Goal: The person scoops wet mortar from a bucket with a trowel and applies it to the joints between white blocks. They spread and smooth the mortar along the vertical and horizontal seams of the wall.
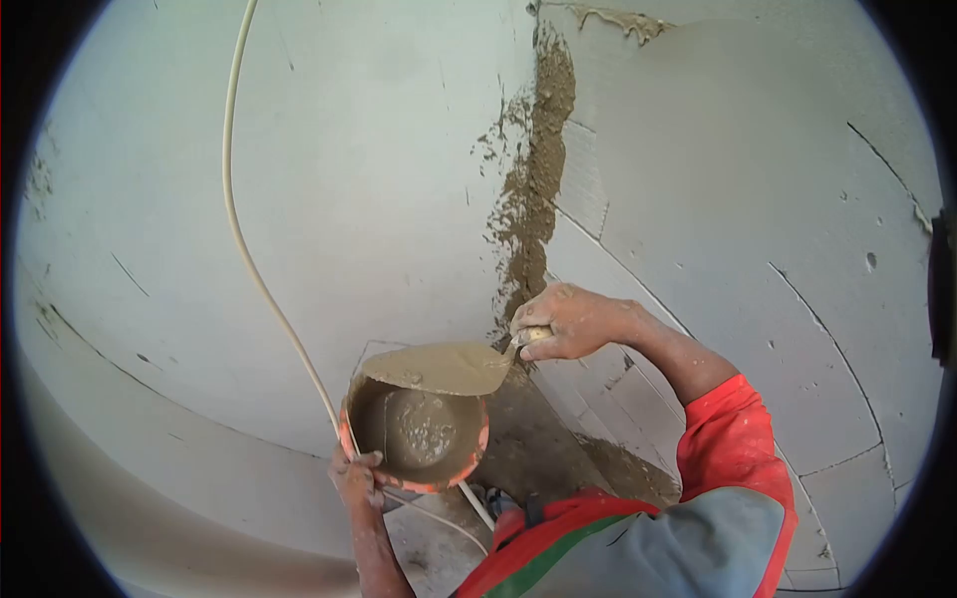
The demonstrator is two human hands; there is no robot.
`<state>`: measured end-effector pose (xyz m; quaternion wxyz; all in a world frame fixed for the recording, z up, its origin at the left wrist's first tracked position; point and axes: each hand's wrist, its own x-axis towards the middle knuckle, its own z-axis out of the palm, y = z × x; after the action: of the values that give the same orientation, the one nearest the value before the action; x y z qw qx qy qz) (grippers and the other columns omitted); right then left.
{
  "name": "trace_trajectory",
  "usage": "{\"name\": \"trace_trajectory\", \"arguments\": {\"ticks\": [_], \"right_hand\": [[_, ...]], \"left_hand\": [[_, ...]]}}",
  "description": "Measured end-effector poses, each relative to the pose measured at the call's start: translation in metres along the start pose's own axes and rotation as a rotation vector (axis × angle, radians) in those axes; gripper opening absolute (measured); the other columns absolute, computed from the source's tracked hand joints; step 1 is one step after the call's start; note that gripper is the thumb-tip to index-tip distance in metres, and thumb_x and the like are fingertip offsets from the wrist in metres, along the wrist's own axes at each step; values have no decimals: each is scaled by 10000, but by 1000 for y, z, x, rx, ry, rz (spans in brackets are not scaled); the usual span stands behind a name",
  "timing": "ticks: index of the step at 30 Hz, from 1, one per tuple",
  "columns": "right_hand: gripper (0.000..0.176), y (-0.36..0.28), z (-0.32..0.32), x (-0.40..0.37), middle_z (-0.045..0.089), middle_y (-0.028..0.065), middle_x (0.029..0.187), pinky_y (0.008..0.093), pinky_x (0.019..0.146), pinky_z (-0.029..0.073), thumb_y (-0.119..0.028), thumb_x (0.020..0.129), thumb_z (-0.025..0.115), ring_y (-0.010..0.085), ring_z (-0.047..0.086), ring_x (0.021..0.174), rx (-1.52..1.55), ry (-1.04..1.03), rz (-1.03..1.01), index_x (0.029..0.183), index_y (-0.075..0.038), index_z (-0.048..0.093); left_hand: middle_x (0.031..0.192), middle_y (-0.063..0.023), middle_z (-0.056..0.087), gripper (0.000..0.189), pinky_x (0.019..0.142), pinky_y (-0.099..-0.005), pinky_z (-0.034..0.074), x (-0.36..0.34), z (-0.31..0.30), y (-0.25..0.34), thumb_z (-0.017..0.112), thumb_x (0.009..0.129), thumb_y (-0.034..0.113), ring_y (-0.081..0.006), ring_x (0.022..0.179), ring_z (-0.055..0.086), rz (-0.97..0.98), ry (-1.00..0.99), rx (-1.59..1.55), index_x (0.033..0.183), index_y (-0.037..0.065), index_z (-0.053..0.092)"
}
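My right hand (566,321) is closed around the pale handle of a trowel (439,367). The trowel's broad blade, coated in grey-brown mortar, lies over the far rim of a round orange bucket (481,439). Wet mortar (424,429) sits inside the bucket. At the bucket's lower left side, my left hand (356,478) grips its rim with curled fingers. Rough brown mortar (543,149) runs down the corner between the two walls, just beyond my right hand.
A cream hose (231,189) hangs down the smooth left wall (369,179) and passes behind the bucket. The right wall (718,179) is of grey blocks with visible joints. Below, the floor (538,429) bears mortar near the wall's foot.
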<state>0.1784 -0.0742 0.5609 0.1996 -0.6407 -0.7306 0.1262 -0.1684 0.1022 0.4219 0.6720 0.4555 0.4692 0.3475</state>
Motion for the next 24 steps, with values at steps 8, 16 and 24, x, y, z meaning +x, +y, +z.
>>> {"name": "trace_trajectory", "arguments": {"ticks": [8,16,24], "right_hand": [[291,127,34,54,596,57,683,264,472,468,-285,892,631,139,587,543,1065,1151,258,840,-2,588],[286,30,156,-49,642,138,765,385,599,524,-209,834,660,245,659,693,402,283,587,946,49,605],[397,17,159,-6,622,229,926,442,671,540,-94,692,636,361,658,859,-494,-137,94,1057,40,556]], "left_hand": [[736,-110,576,509,307,-319,449,-4,-14,-4,531,637,-98,-197,348,491,-39,127,35,1143,-85,481],[874,-155,638,561,302,-310,462,-1,-4,-10,520,634,-107,-212,431,564,-75,62,125,1195,-96,510],[682,-102,588,545,294,-311,422,10,43,-22,538,698,-54,-184,336,490,74,-77,287,1242,-38,550]]}}
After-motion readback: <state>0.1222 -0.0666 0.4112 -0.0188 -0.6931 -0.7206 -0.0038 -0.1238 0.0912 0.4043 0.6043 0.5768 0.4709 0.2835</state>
